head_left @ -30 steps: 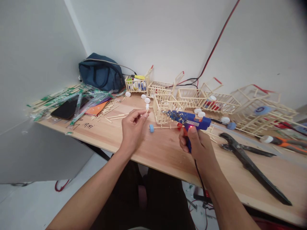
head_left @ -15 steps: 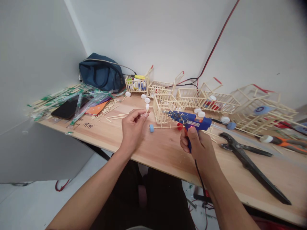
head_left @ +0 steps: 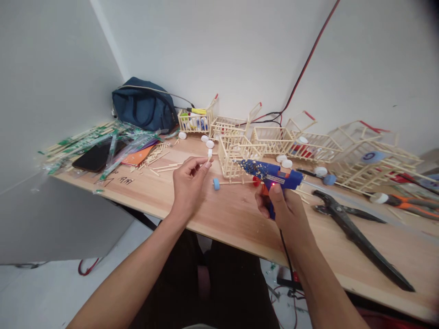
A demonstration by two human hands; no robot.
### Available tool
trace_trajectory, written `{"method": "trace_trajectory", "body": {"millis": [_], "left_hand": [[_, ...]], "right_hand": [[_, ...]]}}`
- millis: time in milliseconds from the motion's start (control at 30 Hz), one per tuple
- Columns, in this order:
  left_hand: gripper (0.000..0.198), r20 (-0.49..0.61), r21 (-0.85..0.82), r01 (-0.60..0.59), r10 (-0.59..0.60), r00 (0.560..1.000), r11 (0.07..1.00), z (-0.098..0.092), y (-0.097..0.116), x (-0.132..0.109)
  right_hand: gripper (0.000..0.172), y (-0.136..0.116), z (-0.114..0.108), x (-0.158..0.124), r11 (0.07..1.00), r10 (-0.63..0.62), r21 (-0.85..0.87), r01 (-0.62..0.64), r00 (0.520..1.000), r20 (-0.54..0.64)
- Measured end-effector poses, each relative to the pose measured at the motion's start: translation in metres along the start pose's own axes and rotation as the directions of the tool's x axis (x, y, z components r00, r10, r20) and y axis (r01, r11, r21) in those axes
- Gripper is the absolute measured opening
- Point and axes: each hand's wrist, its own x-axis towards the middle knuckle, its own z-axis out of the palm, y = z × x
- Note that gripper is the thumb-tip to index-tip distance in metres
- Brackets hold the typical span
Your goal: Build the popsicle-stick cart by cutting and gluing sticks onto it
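My right hand (head_left: 288, 208) is wrapped round a blue glue gun (head_left: 274, 173), its barrel crusted with specks and a red light glowing. The nozzle points left, in front of a small cart frame of pale sticks (head_left: 236, 153). My left hand (head_left: 190, 178), fingers pinched, grips a small white piece (head_left: 210, 155) at the fingertips, to the left of the nozzle and apart from it. A blue bottle cap (head_left: 216, 184) sits at the end of a stick on the table just right of my left hand. A red cap (head_left: 256, 181) shows partly behind the glue gun.
More stick carts (head_left: 274, 139) with cap wheels line the wall. Black cutters (head_left: 356, 233) and orange-handled pliers (head_left: 408, 203) lie right. At left are a blue bag (head_left: 144, 105), a phone (head_left: 98, 155), wrapped sticks (head_left: 78, 141) and cut sticks (head_left: 156, 157). The gun's cord (head_left: 286, 251) hangs over the edge.
Both hands keep their holds and nearly the same places. The whole view has shifted slightly, and the glue gun is tilted a little differently.
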Motion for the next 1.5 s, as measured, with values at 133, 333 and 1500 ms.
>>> {"method": "trace_trajectory", "body": {"millis": [133,333,1500], "left_hand": [[0.015,-0.005,0.003,0.003,-0.003,1.000,1.000,-0.001,0.001,0.000],[0.017,-0.013,-0.004,0.015,-0.015,1.000,1.000,-0.001,0.000,0.000],[0.013,-0.039,-0.014,0.031,-0.032,0.999,0.999,-0.001,0.001,0.000]], "right_hand": [[0.048,-0.010,-0.002,-0.007,0.987,-0.019,0.157,0.036,0.994,-0.104],[0.051,-0.019,-0.028,-0.014,0.976,0.034,0.215,0.017,0.973,-0.230],[0.054,0.013,-0.041,-0.002,0.956,-0.073,-0.293,0.012,0.977,-0.199]]}}
